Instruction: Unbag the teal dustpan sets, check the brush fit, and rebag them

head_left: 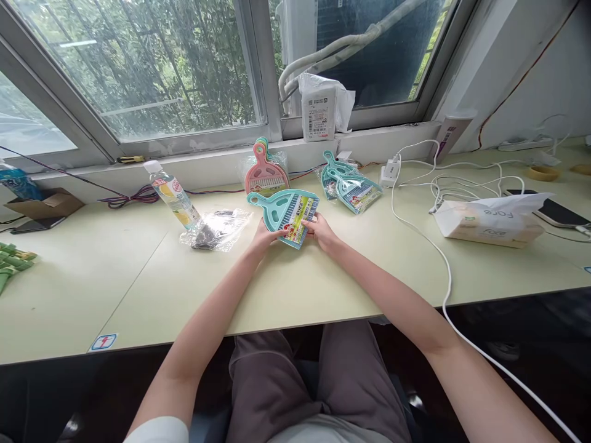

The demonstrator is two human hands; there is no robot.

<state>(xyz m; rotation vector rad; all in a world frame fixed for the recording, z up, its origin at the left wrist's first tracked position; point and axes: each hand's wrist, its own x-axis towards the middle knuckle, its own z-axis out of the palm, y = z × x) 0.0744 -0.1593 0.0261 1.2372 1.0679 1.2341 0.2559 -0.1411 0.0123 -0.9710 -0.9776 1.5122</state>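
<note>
The left grip and right grip hold a teal dustpan-and-brush set, apparently unbagged, at centre; bagged dustpans lie in the upper centre-right.

Bare tabletop open between the forearms to the front edge, bottle and crumpled plastic bag blocking the left hand's outer side, pink dustpan and wrapped teal dustpans crowding the back, passable gap from right hand to looping white cable

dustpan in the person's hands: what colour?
Light turquoise: the dustpan shows best in the head view, the only one here.
</note>
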